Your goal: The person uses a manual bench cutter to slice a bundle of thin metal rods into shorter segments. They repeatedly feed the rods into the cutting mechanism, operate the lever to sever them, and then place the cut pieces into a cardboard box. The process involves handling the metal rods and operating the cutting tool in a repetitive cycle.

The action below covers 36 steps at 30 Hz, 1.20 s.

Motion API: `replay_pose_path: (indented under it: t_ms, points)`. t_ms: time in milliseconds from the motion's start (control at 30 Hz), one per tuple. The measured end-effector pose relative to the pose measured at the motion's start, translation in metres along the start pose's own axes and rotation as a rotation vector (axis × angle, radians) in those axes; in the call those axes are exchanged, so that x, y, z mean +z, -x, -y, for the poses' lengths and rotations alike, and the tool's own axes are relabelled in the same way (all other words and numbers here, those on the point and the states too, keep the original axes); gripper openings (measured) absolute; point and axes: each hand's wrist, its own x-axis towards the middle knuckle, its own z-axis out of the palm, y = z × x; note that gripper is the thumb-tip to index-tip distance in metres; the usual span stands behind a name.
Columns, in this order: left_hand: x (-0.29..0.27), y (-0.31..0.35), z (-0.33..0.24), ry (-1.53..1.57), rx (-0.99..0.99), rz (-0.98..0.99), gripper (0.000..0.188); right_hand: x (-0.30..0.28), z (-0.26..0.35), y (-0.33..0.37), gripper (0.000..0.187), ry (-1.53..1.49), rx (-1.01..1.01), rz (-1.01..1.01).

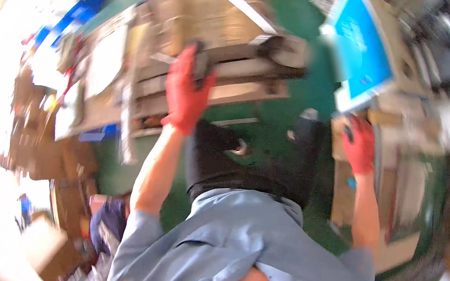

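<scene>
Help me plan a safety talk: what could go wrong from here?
The pale strip juts out near the left forearm and might snag it. The round thing by the right end of the cardboard might get knocked if the left hand swings that way. The right hand appears close to the blue panel, so it could bump it.

My left hand [188,91], red-gloved, reaches ahead, fingers pointing forward; blurred, grip unclear. Left forearm [154,165] bare, angled slightly inward. My right hand [360,144], red-gloved too, out to my right; finger closure unclear. Right forearm [367,211] bare.
</scene>
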Motion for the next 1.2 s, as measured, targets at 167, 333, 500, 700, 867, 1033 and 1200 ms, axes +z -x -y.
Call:
replay_pose_path:
  t_ms: [167,333,500,700,867,1033,1200]
  points:
    - [0.035,-0.024,-0.026,0.157,0.277,-0.038,0.058,-0.015,-0.008,0.002,0.045,0.133,-0.089,-0.043]
    - [0.084,-0.086,-0.053,-0.05,0.5,0.13,0.059,-0.036,-0.025,-0.002,0.056,0.239,-0.144,-0.086]
    - [0.121,-0.123,-0.072,-0.198,0.635,0.299,0.055,-0.06,-0.027,-0.019,0.066,0.301,-0.214,-0.107]
    - [0.149,-0.113,-0.069,-0.214,0.458,0.347,0.042,-0.079,-0.033,-0.038,0.068,0.277,-0.356,-0.208]
    - [0.149,-0.109,-0.065,-0.288,0.437,0.279,0.04,-0.06,-0.121,-0.051,0.096,0.405,0.065,-0.226]
    - [0.149,-0.111,-0.065,-0.308,0.455,0.306,0.042,-0.041,-0.301,-0.024,0.092,0.39,1.038,0.256]
    - [0.153,-0.112,-0.066,-0.363,0.465,0.295,0.045,-0.001,-0.329,0.023,0.083,0.202,1.238,0.182]
